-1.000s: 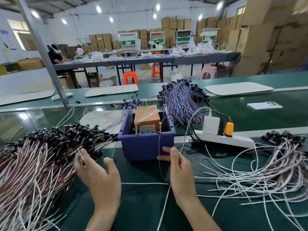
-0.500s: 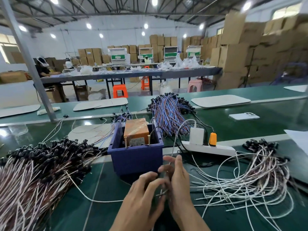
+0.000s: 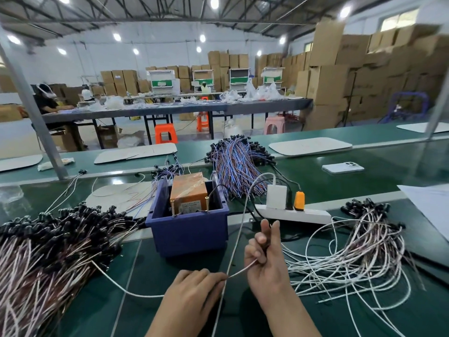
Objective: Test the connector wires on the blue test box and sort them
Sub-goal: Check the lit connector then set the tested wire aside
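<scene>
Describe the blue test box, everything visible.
The blue test box is an open-topped plastic bin on the green bench. Inside sits a taped orange block, two brass pins standing at its near edge. A black lead runs in over the right wall. Neither the left hand nor the right hand touches it.
</scene>
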